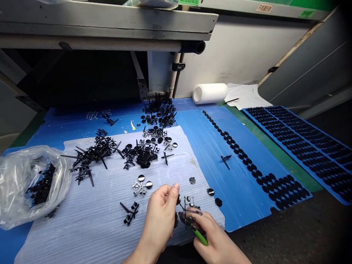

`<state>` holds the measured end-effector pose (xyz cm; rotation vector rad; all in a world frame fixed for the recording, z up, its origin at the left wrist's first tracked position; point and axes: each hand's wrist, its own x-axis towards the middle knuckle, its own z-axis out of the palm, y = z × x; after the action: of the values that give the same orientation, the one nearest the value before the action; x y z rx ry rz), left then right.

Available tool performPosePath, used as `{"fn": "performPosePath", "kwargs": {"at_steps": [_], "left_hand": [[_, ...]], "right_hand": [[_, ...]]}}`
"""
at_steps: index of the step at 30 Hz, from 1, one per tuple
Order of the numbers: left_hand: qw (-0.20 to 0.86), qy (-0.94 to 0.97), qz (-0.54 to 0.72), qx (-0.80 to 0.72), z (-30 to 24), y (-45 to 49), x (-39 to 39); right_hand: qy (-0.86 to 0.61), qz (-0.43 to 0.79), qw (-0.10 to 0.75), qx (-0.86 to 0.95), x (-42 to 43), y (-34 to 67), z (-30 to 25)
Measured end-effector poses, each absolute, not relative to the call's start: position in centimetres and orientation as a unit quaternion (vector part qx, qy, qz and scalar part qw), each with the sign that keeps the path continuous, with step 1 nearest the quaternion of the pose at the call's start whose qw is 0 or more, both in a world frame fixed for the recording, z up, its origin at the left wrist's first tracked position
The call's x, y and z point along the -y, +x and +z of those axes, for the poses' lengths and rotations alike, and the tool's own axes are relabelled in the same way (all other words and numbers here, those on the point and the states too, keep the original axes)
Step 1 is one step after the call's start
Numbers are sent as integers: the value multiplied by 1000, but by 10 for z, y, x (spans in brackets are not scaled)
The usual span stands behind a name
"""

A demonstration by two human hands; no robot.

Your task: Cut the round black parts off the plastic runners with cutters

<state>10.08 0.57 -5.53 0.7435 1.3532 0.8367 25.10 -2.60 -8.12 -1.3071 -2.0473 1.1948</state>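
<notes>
My left hand [161,214] is closed, thumb and fingers pinching a black plastic sprue [189,200] with small round discs on it. Part of that sprue is hidden behind the fingers. In my right hand [213,231] is a pair of nippers [200,236] with green handles, its dark jaws up against the sprue. Left of my hands lie a sprue with two glossy discs [141,186] and a bare black sprue [131,212]. To the right, a loose disc [192,180] rests on the white foam sheet [104,209], and two more discs [211,191] lie at its edge.
Piles of black sprues [96,152] cover the sheet's far part. An open plastic bag [16,183] of black parts stands at left. Discs in rows [288,187] lie on the blue board [209,146]; a filled blue panel [302,143] and a white roll [210,93] lie beyond.
</notes>
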Motion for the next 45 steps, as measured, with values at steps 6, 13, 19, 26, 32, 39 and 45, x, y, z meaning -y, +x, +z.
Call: {"fn": "performPosePath", "kwargs": {"at_steps": [6,13,19,26,32,39,45], "left_hand": [[686,292,364,-559,-54,91,-4],[740,201,406,-498,-52,86,0],[755,192,388,-492,-53,85,-1],[780,152,395,-462,-59,88,-1],[788,118,404,-450,-62,88,-2],[774,92,415,-470,-70,82,-4],[713,123,418,-550,-97,82,-6]], "right_hand": [[-520,404,213,722,19,258,-84],[-505,397,195,741,14,255,-82],[-505,383,181,752,10,250,-81],[-503,377,165,760,7,250,-84],[-503,375,149,764,2,247,-82],[-493,378,121,774,-2,240,-87],[-507,353,105,779,-19,237,-88]]}}
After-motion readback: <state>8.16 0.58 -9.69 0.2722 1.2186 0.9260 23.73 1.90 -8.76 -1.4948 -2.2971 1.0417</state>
